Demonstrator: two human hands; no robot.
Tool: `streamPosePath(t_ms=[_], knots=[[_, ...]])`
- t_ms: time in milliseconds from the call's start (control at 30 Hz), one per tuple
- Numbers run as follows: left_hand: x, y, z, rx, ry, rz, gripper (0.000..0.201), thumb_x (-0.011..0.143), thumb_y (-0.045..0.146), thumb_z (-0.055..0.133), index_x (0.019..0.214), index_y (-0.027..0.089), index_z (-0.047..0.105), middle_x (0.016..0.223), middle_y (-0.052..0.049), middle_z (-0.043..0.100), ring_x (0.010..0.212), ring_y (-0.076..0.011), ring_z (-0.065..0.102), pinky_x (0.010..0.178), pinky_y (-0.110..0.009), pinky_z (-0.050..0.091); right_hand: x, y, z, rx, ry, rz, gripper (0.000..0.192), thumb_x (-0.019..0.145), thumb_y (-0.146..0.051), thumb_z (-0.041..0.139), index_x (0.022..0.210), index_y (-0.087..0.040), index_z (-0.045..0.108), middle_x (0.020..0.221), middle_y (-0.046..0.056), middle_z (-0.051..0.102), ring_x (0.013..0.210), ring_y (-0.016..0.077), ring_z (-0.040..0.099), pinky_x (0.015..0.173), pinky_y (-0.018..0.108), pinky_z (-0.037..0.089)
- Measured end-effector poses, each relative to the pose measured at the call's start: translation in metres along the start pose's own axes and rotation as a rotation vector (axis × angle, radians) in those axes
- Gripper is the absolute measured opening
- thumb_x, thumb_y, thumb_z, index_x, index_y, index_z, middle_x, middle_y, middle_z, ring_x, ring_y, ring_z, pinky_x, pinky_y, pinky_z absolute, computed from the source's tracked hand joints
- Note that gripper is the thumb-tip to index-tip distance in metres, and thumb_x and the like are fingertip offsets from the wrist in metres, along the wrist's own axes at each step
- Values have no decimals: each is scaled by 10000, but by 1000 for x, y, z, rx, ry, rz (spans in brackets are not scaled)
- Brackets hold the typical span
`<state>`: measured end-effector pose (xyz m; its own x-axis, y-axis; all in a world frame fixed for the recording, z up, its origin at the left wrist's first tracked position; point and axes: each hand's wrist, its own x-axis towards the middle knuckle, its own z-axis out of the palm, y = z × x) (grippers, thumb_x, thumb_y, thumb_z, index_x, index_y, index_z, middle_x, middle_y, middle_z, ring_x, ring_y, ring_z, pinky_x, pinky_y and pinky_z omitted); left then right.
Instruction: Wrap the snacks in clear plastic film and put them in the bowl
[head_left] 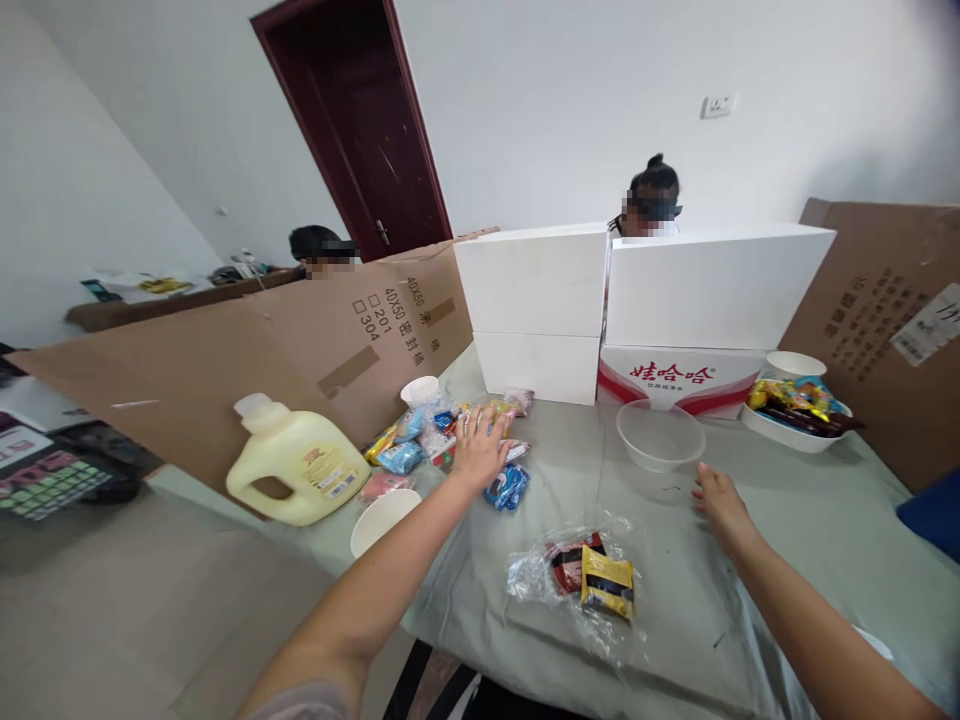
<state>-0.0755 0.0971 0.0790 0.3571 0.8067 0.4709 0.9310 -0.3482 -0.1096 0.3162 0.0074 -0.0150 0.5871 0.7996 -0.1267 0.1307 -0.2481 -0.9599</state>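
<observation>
My left hand (480, 447) reaches across the table onto a pile of wrapped snack packets (402, 457). Its fingers are spread flat over the packets, and nothing is seen gripped in them. A dark blue packet (508, 487) lies just below that hand. Beside a clear plastic bowl (660, 440), my right hand (721, 500) hovers with its fingers loosely apart and holds nothing; whether a fingertip touches the bowl I cannot tell. Nearer to me, a red packet (568, 565) and a yellow packet (608, 582) rest on crumpled clear wrapping (531, 577).
A pale yellow jug (300, 460) stands at the left, near a white bowl (379, 520). White boxes (536, 290) and a cardboard sheet (315, 340) wall off the back. At the right is a white dish (795, 432) of snacks. Two people sit behind the boxes and cardboard.
</observation>
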Motion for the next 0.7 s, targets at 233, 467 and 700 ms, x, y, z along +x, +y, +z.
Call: streamPosePath(t_ms=[233, 467, 700], knots=[[-49, 22, 22, -130, -158, 73, 268, 875, 252, 559, 1131, 210, 629, 1203, -87, 610, 1136, -268, 512, 940, -398, 413, -76, 17, -3, -57, -86, -85, 574, 702, -657, 536, 1074, -224, 602, 1103, 92, 657, 1024, 251, 608, 852, 383, 499], [-67, 40, 20, -222, -145, 17, 357, 898, 266, 517, 1238, 165, 557, 1305, -140, 535, 1192, -301, 476, 990, -478, 392, -125, 25, -4, -146, -169, -225, 484, 748, -603, 521, 1002, -208, 641, 1022, 89, 677, 856, 222, 634, 806, 382, 511], [-113, 63, -36, -624, -455, 346, 478, 832, 412, 629, 1275, 246, 555, 1368, -91, 515, 1340, -295, 367, 1114, -478, 290, -163, 32, -32, -293, -221, -523, 299, 835, -347, 475, 1080, -260, 622, 1141, 84, 632, 1068, 259, 589, 885, 437, 512]])
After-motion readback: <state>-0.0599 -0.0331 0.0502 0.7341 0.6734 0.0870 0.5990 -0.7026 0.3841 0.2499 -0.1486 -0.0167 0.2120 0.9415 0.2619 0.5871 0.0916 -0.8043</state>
